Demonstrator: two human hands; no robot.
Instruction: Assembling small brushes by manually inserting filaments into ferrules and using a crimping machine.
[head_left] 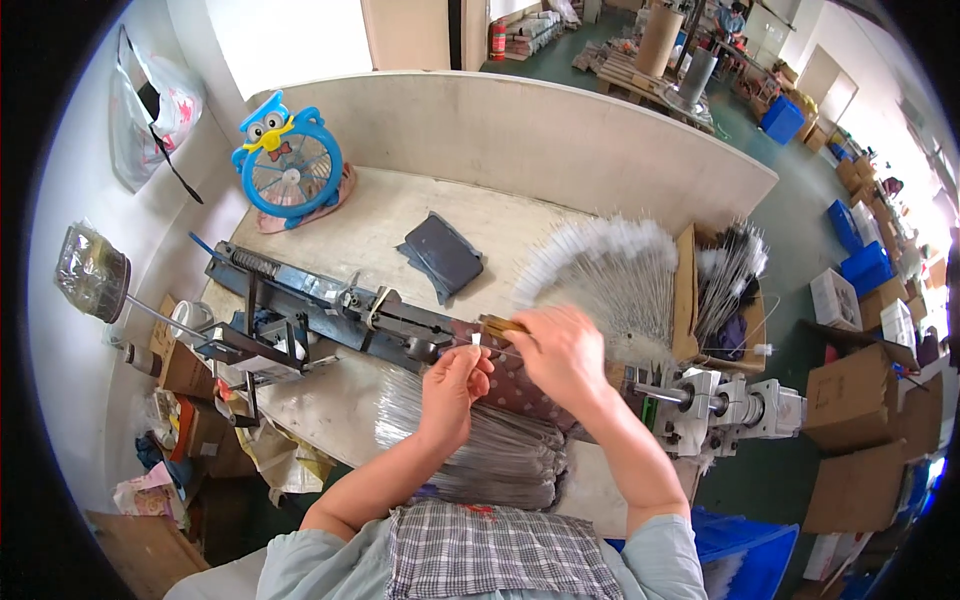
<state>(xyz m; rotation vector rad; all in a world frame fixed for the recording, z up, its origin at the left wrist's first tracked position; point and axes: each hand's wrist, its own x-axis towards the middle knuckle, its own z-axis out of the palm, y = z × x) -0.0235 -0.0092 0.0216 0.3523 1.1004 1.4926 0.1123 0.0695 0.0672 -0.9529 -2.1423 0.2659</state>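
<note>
Hands pinch a thin white-tipped wire point(478, 341); right hand point(562, 355) hides its far end.

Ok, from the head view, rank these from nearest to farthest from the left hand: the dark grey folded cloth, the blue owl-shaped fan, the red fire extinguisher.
From the left hand:
1. Dark grey folded cloth, on the tabletop just beyond the hand.
2. Blue owl-shaped fan, at the table's far left corner.
3. Red fire extinguisher, on the floor past the table's back wall.

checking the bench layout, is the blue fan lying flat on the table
No, the blue fan stands upright at the table's back corner.
</note>
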